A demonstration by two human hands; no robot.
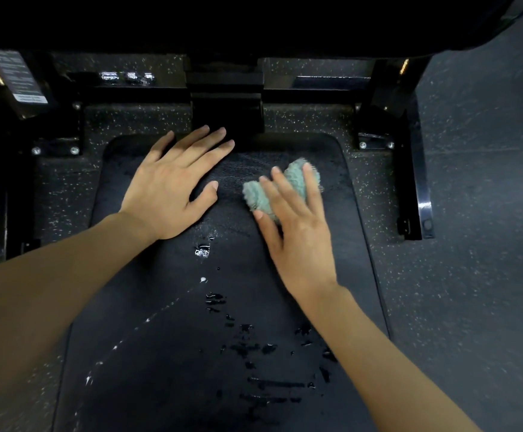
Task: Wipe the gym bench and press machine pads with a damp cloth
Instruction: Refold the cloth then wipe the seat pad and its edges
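Spread, straight fingers of the right hand [297, 232] press a crumpled pale-green fluffy cloth [285, 188] onto the far end of the black padded vinyl seat [166, 353], the left hand [172, 182] flat and splayed beside it, so wiping seems underway, with the water droplets [254, 353] nearer the person likely next.

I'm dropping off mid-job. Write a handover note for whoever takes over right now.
Left hand: flat, fingers spread, resting on the far left of the seat pad and holding nothing.
Right hand: straight fingers press the green cloth onto the pad's far end, right of centre.
Done: the patch beside the cloth looks smeared, as if wiped.
Left: water beads and streaks lie across the near half, so wipe those next. The other pads cannot be judged from this view.
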